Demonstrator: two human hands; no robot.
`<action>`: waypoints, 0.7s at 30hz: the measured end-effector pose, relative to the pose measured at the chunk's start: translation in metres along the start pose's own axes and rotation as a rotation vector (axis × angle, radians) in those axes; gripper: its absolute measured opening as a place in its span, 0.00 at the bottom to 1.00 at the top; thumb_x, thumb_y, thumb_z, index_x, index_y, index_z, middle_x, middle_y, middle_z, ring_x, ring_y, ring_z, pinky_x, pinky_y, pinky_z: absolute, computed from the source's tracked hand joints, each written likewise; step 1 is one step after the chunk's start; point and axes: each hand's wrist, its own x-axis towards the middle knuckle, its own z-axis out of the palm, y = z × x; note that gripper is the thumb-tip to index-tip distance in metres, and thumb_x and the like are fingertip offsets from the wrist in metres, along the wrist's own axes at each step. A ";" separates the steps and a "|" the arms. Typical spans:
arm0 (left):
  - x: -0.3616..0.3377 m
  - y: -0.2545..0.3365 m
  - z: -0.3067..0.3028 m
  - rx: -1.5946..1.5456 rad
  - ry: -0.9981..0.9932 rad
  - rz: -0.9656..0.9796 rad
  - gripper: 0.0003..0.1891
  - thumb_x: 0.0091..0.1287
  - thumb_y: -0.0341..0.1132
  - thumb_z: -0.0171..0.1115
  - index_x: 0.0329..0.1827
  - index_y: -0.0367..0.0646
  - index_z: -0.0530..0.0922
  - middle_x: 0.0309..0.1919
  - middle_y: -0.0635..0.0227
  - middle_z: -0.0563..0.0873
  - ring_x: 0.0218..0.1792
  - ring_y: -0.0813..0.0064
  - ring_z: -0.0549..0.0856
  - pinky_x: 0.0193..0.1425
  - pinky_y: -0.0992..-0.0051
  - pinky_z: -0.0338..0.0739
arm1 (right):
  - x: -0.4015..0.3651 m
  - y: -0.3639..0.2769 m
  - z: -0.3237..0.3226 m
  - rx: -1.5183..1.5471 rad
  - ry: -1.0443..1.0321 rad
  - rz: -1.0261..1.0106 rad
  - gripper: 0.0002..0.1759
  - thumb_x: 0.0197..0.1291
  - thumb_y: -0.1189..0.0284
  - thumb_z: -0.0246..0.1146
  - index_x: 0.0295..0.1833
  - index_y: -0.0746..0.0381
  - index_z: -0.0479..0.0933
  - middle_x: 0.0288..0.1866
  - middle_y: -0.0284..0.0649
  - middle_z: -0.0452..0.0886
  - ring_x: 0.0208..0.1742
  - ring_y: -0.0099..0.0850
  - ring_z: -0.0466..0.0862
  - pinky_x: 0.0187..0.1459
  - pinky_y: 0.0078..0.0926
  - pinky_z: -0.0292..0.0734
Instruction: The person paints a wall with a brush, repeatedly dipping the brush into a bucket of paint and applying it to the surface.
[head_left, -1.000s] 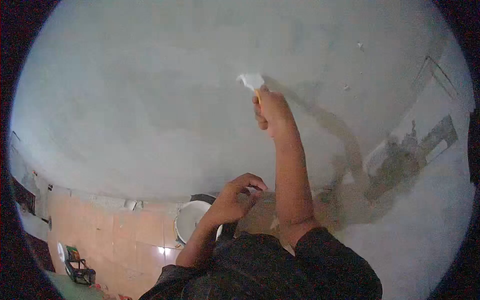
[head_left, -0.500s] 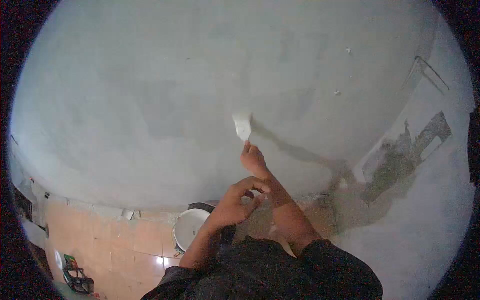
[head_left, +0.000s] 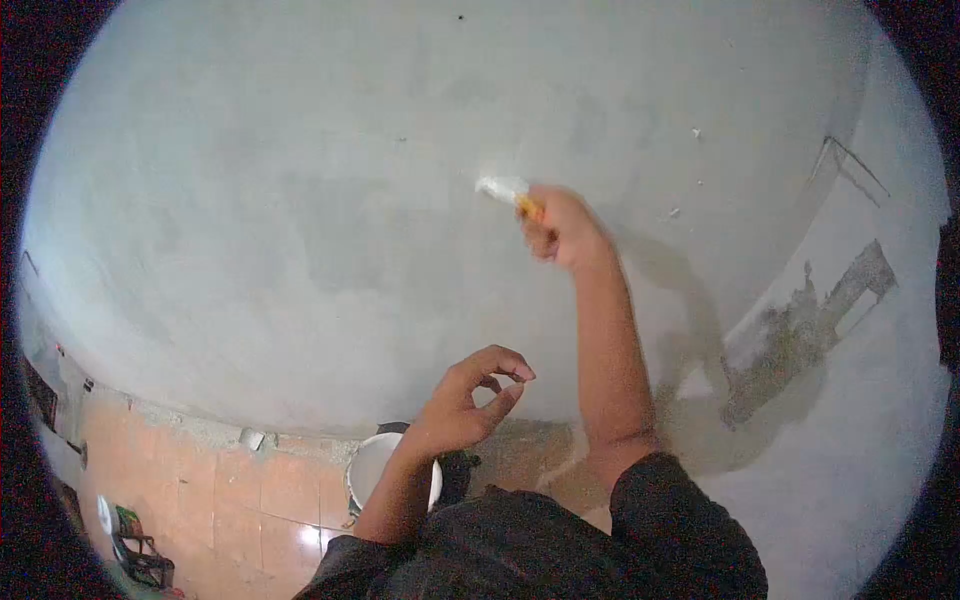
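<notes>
White bucket (head_left: 368, 465): at 8 o'clock from left hand (head_left: 470, 405), partly blocked by left forearm (head_left: 398, 495).
Black-framed object (head_left: 143, 560): farther out at 8 o'clock, on tiled floor (head_left: 235, 505).
Rough patch (head_left: 795, 345): at 4 o'clock from right hand (head_left: 565, 225), on wall (head_left: 330, 230).
Left hand: curled, thumb and fingertips slightly apart.
Right hand: clamped on yellow-handled tool (head_left: 503, 190).
Yellow-handled tool: white end toward 10 o'clock; wall contact unclear, blurred.

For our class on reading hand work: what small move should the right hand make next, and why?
Probably a short leftward stroke: the right hand grips the brush, its white head close to the wall, and a darker patch shows to its left.
</notes>
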 end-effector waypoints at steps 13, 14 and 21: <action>0.000 0.043 -0.050 0.037 -0.060 0.018 0.13 0.63 0.21 0.58 0.47 0.46 0.79 0.49 0.68 0.82 0.53 0.73 0.79 0.53 0.72 0.73 | -0.033 -0.121 0.049 -1.463 0.808 -1.104 0.14 0.64 0.67 0.56 0.44 0.66 0.81 0.29 0.50 0.83 0.30 0.49 0.84 0.36 0.45 0.80; 0.001 0.043 -0.053 0.024 -0.068 0.008 0.12 0.63 0.21 0.58 0.47 0.46 0.79 0.49 0.68 0.82 0.53 0.73 0.79 0.53 0.72 0.74 | -0.025 -0.110 0.047 -1.526 0.775 -1.151 0.16 0.64 0.70 0.55 0.52 0.67 0.79 0.29 0.51 0.83 0.31 0.49 0.85 0.37 0.46 0.81; 0.001 0.052 -0.069 0.026 -0.098 -0.003 0.11 0.63 0.22 0.58 0.46 0.45 0.79 0.48 0.69 0.82 0.52 0.74 0.79 0.52 0.72 0.73 | -0.009 0.007 0.045 -1.761 0.417 -0.562 0.28 0.57 0.79 0.55 0.66 0.73 0.65 0.31 0.53 0.82 0.34 0.49 0.85 0.37 0.45 0.82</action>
